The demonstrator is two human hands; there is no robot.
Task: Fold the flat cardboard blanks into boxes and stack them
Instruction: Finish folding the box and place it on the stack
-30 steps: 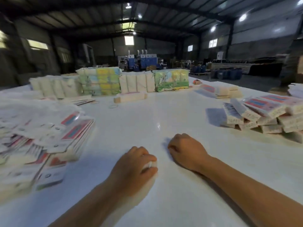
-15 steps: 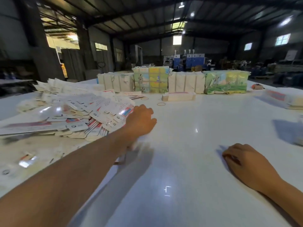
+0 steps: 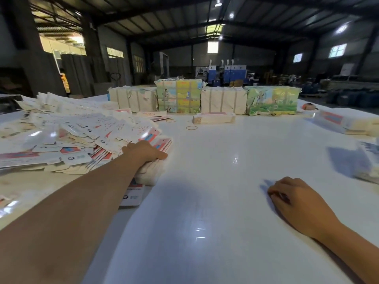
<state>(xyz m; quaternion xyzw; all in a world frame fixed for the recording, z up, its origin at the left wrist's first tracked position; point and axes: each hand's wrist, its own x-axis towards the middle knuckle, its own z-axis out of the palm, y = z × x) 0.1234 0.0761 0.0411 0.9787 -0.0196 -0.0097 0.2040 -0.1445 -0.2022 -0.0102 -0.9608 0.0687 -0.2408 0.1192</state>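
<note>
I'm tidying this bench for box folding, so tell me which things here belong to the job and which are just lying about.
Part of the job:
- pile of flat blanks, which the left hand grips at its near edge
- folded boxes at the right
- right hand, resting on the table

Just lying about:
- rubber bands
- strapped bundles at the far edge

Glossy white tabletop. Heap of flat blanks at left, wrapped bundles along far edge. Two rubber bands between.

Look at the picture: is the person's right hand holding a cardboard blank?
No. The right hand rests on the bare white table, holding nothing.
</note>
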